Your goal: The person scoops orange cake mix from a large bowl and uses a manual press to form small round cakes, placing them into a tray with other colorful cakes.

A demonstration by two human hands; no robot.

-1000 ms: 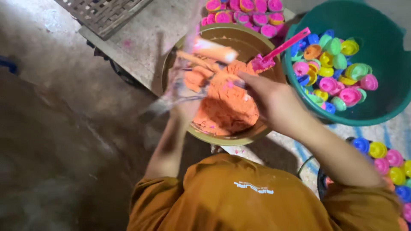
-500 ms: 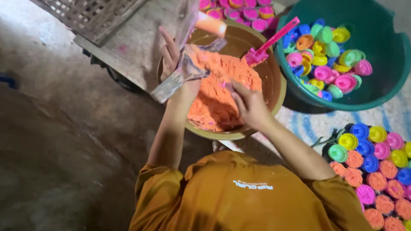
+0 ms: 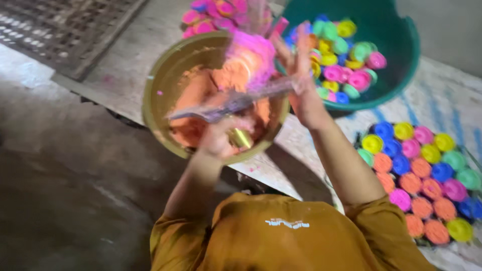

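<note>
Over a bowl (image 3: pixel 159 108) of orange powder (image 3: pixel 201 95), the left hand (image 3: pixel 221 138) grips a clear plastic bag (image 3: pixel 236 100). The right hand (image 3: pixel 296 75), fingers closed, pinches its far end; motion blurs both.

A concrete ledge (image 3: pixel 118 65) carries a brown bowl (image 3: pixel 155 95) and green tub (image 3: pixel 401 65).

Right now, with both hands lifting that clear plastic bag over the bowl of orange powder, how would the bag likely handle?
The clear plastic bag, stretched between the left hand and the right hand, looks thin and creased, so probably floppy. It sags little, so it seems light. Powder dusts it above the bowl, so it may feel slippery, though motion blur hides detail.
</note>
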